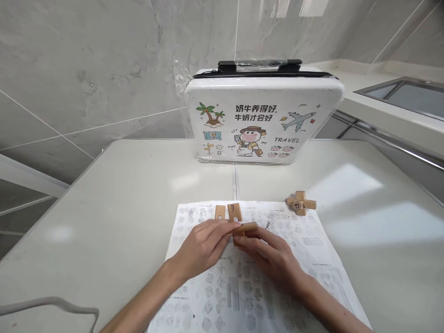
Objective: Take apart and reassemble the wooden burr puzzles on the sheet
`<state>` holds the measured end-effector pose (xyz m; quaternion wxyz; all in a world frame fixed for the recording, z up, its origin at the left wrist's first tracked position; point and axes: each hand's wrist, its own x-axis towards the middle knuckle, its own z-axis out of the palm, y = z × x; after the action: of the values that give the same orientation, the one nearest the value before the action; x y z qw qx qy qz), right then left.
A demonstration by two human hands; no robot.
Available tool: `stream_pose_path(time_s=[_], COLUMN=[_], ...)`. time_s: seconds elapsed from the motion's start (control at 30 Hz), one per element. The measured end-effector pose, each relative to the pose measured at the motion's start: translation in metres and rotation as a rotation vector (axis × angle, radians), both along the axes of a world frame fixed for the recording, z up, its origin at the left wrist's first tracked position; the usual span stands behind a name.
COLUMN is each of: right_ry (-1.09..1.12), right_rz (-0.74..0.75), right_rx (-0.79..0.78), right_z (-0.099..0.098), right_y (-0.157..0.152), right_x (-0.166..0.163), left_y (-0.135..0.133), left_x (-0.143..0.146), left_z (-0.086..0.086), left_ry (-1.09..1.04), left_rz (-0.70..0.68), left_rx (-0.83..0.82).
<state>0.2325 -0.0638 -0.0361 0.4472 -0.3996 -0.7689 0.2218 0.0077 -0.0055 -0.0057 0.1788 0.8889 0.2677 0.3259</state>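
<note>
My left hand (210, 238) and my right hand (272, 249) meet over a printed sheet, fingers closed on small wooden puzzle pieces. The left pinches a light wooden bar (249, 226) that lies slanted across the top. Below it, the right fingertips grip a second wooden block (237, 239), partly covered by fingers. Whether the two pieces are joined I cannot tell. Just beyond my left fingers lie two notched wooden pieces on the paper: a plain one (220, 211) and one with a dark mark (234, 211).
The instruction sheet (194, 282) with small diagrams covers the front middle of the white table (104, 208). An assembled wooden cross-shaped puzzle (300, 204) sits at its upper right edge. A white cartoon-printed case (263, 120) stands at the back. A grey cable (52, 301) lies front left.
</note>
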Motion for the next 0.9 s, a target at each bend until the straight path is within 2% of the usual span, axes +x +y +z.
stream_pose_path(time_s=[0.23, 0.67, 0.77, 0.9], right_ry=[-0.028, 0.020, 0.035, 0.048], right_rz=[0.006, 0.041, 0.011, 0.015], right_rx=[0.043, 0.025, 0.041, 0.026], right_z=[0.0039, 0.0075, 0.0083, 0.0084], right_y=[0.0002, 0.0019, 0.0027, 0.0026], right_x=[-0.0010, -0.0025, -0.0026, -0.0029], left_y=[-0.0008, 0.0011, -0.0013, -0.0066], left_x=[-0.0008, -0.0045, -0.0052, -0.0050], left_z=[0.0030, 0.0002, -0.0010, -0.0001], left_ry=[0.032, 0.051, 0.026, -0.085], left_rz=[-0.020, -0.036, -0.020, 0.061], left_rx=[0.017, 0.032, -0.103, -0.475])
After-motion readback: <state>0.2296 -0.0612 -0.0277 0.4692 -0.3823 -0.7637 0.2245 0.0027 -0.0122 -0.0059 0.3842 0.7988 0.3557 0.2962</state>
